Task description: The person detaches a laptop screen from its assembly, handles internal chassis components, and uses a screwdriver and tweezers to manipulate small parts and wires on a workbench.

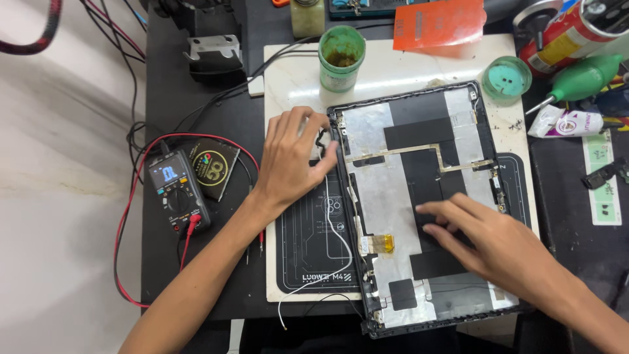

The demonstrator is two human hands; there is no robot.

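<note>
An opened laptop lid back (pixel 393 196), with silver foil and black tape patches, lies on a black work mat (pixel 308 255). My left hand (pixel 291 157) rests at the lid's top left corner, its fingertips on a small black part by the hinge, where a white cable (pixel 331 229) trails off. My right hand (pixel 485 239) lies flat on the black tape in the lid's lower right area, fingers spread. A thin gold ribbon strip (pixel 419 151) runs across the foil between the hands.
A multimeter (pixel 178 190) with red and black leads sits at the left, beside a black round-logo pad (pixel 215 167). A green jar (pixel 341 58), its lid (pixel 506 78), a green blower bulb (pixel 583 77) and an orange card (pixel 439 23) crowd the far edge. Small parts lie at the right.
</note>
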